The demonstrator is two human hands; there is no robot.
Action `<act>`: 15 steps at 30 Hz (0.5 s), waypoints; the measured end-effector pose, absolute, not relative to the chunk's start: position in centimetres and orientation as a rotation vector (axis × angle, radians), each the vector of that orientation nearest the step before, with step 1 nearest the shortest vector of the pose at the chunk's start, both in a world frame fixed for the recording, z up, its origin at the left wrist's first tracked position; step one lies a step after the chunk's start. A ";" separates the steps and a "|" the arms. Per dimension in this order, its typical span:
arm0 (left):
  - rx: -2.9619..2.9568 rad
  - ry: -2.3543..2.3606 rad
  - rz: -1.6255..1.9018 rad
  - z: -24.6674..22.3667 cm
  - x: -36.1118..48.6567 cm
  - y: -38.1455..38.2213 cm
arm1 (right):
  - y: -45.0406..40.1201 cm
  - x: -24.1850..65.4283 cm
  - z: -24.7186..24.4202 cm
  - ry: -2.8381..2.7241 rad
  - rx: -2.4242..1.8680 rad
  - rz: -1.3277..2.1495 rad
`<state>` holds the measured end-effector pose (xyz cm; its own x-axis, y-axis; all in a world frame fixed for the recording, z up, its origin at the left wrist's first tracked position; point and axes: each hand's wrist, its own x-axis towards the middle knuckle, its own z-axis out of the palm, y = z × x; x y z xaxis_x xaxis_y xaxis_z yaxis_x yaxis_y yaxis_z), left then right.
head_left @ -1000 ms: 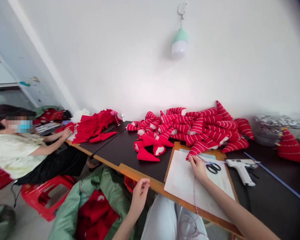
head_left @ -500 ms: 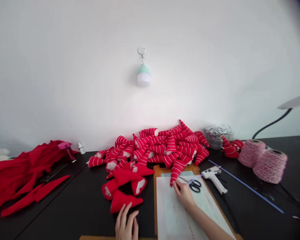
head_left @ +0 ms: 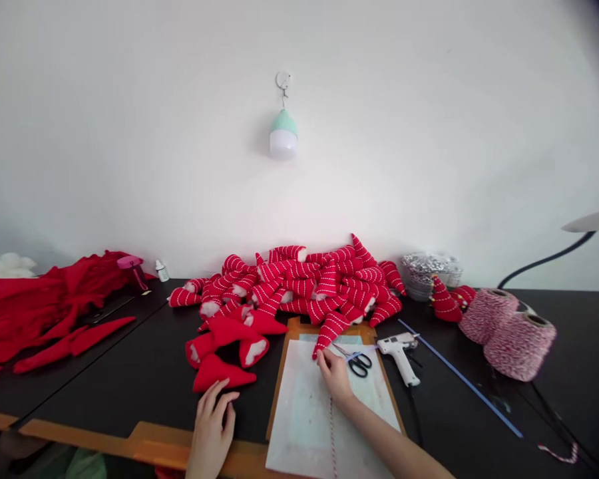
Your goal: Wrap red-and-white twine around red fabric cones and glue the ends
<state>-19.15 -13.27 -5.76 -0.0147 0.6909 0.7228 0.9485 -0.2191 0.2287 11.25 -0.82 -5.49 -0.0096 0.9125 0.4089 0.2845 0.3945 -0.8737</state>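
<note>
My right hand [head_left: 335, 376] is closed in a pinch at the tip of a red cone with white dashed stripes [head_left: 330, 330], which points toward me from the front of the pile. From under this hand a red-and-white twine [head_left: 332, 432] runs down over a white sheet [head_left: 299, 406]. Black-handled scissors [head_left: 360, 365] lie just right of my fingers. My left hand [head_left: 213, 419] is open, fingers bent and apart, its fingertips at the lower edge of a plain red stuffed cone [head_left: 222, 374]. Whether they touch the cone is hard to tell.
Several striped cones [head_left: 299, 283] are heaped against the wall. To the right lie a white glue gun [head_left: 402, 356], a blue stick [head_left: 462, 377] and twine spools [head_left: 520, 344]. Red fabric [head_left: 54, 303] and a small bottle [head_left: 162, 271] sit left. Brown tape [head_left: 160, 444] lines the near edge.
The view has tilted down and shifted, so the table's front edge now shows. Both hands keep nearly the same places beside their cones.
</note>
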 end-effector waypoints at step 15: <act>-2.055 -1.709 -1.036 -4.9 -18.8 -13.0 | -3.3 11.6 -2.1 -1.464 -1.053 0.555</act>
<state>-18.76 -13.04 -4.94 0.0459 0.7407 0.6703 0.9371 -0.2644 0.2279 11.62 -3.35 -2.11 0.0972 0.8474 0.5220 0.2881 0.4781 -0.8297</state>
